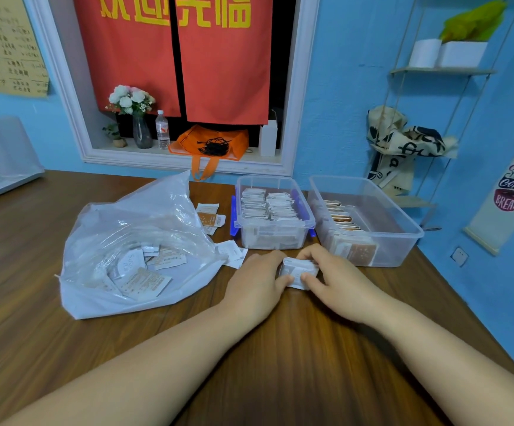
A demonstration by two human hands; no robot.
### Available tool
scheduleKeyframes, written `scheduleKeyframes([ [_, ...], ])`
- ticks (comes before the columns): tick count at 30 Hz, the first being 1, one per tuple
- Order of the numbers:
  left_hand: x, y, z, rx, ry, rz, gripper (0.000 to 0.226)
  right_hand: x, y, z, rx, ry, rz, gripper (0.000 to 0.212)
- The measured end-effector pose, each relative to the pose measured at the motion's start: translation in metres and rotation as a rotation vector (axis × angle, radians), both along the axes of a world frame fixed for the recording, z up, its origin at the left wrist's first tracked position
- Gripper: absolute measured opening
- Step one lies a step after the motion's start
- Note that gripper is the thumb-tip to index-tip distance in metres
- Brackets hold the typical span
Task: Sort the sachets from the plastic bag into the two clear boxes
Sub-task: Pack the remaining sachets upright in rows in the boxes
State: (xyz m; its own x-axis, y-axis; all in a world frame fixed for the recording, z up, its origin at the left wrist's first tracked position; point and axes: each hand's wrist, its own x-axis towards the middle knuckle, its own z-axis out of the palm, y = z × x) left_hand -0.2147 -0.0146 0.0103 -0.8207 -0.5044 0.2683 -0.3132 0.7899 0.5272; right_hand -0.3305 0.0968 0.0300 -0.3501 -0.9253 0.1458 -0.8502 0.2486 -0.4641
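A small stack of white sachets point(298, 269) stands on the wooden table just in front of the two clear boxes. My left hand point(257, 279) grips its left side and my right hand point(335, 279) pinches its right side. The smaller clear box point(240, 224) with blue clips is packed with white sachets. The larger clear box point(403, 241) to its right holds a row of brown sachets along its left wall. The crumpled plastic bag point(102, 222) lies open at the left with several sachets inside.
Loose sachets point(211, 218) lie between the bag and the smaller box, more point(234, 253) by the bag's mouth. A white rack point(0, 158) stands at the far left. An orange bag point(209, 142), bottle and flower vase sit on the window ledge behind.
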Motion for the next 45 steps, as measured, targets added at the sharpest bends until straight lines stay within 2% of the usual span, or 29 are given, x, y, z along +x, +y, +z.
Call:
scheduleKeyframes([
  [5,0.002,0.001,0.019,-0.055,0.086,0.002,0.031,-0.008,-0.007,0.029,-0.053,0.025,0.070,0.018],
  [12,-0.001,-0.012,0.048,-0.064,0.168,-0.018,0.033,-0.026,-0.026,0.066,0.009,0.052,0.194,0.025],
  [18,-0.009,-0.029,0.057,-0.066,0.272,-0.010,0.031,-0.046,-0.047,0.082,0.026,-0.104,0.262,0.019],
  [21,-0.017,-0.040,0.052,-0.042,0.368,0.089,0.033,-0.057,-0.065,0.086,0.015,-0.166,0.257,0.018],
  [24,-0.023,-0.054,0.037,-0.057,0.415,0.234,0.047,-0.080,-0.091,0.093,-0.023,-0.053,0.166,0.018],
  [28,-0.023,-0.064,0.013,0.045,0.366,0.237,0.076,-0.109,-0.129,0.101,-0.001,0.108,0.060,0.021],
  [30,-0.023,-0.067,0.006,0.099,0.348,0.230,0.075,-0.119,-0.149,0.100,0.018,0.155,0.024,0.021],
  [37,-0.028,-0.078,-0.006,0.076,0.402,0.201,0.074,-0.139,-0.197,0.078,0.146,0.335,0.034,0.020],
  [45,-0.028,-0.079,-0.009,0.067,0.401,0.203,0.076,-0.146,-0.209,0.064,0.194,0.480,0.030,0.014],
])
